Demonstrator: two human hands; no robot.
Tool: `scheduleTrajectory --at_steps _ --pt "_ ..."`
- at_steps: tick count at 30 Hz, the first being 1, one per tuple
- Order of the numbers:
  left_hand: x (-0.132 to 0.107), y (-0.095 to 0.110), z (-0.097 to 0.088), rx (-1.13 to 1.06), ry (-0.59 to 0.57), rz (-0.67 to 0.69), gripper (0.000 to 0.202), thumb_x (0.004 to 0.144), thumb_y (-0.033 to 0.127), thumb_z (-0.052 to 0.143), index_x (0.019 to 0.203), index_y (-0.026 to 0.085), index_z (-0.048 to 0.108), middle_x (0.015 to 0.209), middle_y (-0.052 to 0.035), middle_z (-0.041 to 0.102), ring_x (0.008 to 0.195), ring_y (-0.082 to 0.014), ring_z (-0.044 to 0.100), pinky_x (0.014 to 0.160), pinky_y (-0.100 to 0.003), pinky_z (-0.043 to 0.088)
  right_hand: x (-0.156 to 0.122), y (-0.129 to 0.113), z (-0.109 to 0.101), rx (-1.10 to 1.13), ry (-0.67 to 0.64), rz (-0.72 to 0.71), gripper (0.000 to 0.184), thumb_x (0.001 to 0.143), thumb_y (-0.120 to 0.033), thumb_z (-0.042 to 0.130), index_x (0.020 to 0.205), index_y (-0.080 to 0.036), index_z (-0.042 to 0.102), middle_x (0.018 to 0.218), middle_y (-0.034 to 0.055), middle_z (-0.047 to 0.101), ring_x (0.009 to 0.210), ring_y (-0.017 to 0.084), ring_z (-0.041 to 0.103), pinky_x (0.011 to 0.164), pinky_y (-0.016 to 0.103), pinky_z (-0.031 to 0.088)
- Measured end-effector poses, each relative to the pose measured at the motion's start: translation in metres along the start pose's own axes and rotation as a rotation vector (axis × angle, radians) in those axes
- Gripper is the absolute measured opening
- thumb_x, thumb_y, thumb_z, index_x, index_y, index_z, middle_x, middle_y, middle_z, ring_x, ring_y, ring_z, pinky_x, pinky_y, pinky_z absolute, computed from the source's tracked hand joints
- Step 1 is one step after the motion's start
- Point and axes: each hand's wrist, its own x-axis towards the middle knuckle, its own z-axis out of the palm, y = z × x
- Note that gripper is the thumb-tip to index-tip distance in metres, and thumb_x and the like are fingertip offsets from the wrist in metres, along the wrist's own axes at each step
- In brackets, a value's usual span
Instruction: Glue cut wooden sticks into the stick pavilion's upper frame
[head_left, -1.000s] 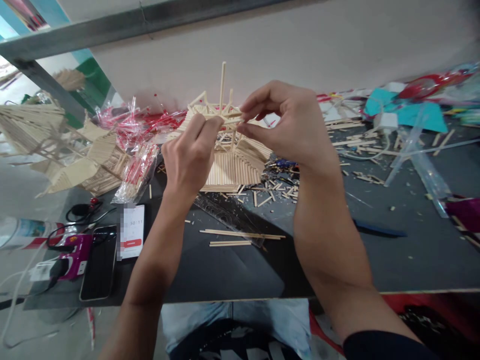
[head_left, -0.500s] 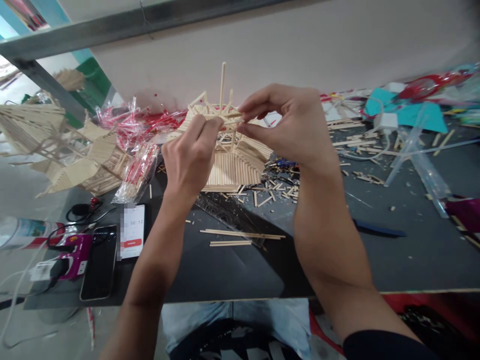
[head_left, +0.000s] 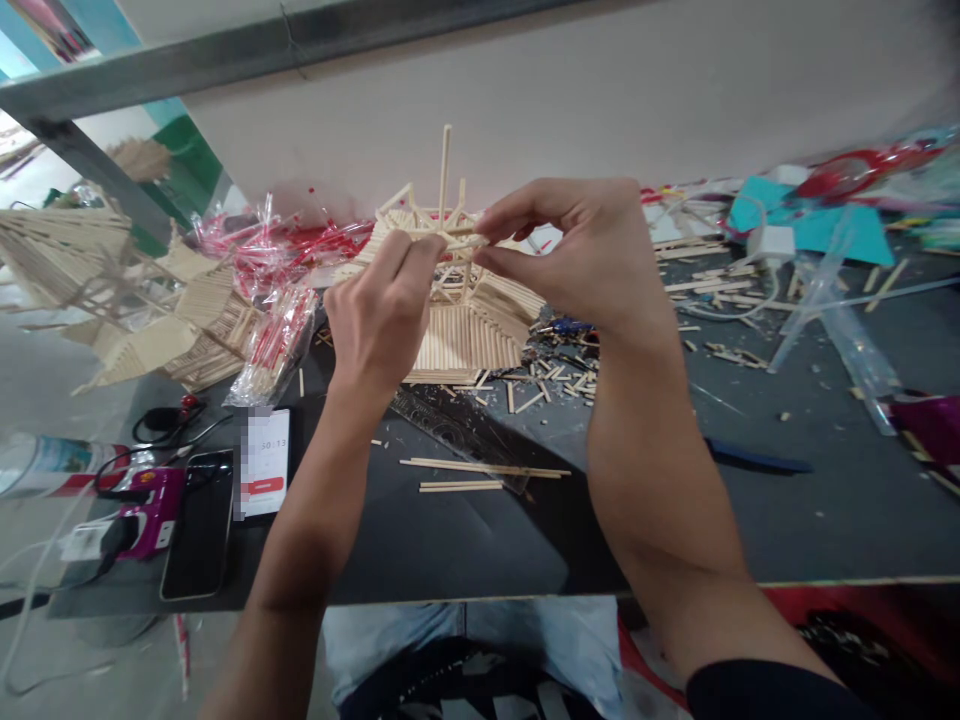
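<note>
A model built of thin wooden sticks [head_left: 469,340] stands in the middle of the table, with slatted roof-like panels and a tall upright stick [head_left: 446,170] at its top. My left hand [head_left: 386,300] is closed at the model's upper frame, thumb and forefinger pinching a stick there. From the right, my right hand [head_left: 574,245] pinches the end of a short wooden stick [head_left: 463,242] between thumb and fingertips. That stick spans the gap between both hands, across the upper frame. My fingers partly hide where it meets the model.
At left stand another stick structure [head_left: 165,320], bagged red-and-white sticks [head_left: 274,345], two phones [head_left: 199,525] and a purple power strip [head_left: 154,510]. A clear ruler [head_left: 442,430] and loose sticks [head_left: 487,468] lie in front. Offcuts [head_left: 562,380] and a blue tool [head_left: 757,458] are at right.
My right hand has dipped very slightly at the upper frame, its fingertips still pinched. My left hand keeps its place. The model has not visibly moved.
</note>
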Motion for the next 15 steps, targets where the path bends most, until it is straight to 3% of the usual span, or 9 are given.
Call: scheduleTrajectory --at_steps 15 --pt "0.0016 -0.0012 -0.0017 -0.049 0.023 0.013 0.019 0.101 0.021 0.056 0.108 0.026 0.073 0.093 -0.004 0.074 0.078 -0.0131 0.068 0.066 -0.026 0.048 0.0003 -0.0021 -0.0021 -0.046 -0.018 0.02 0.012 0.081 -0.033 0.08 0.09 -0.024 0.077 0.092 0.0027 0.078 0.083 0.022 0.07 0.078 0.041 0.056"
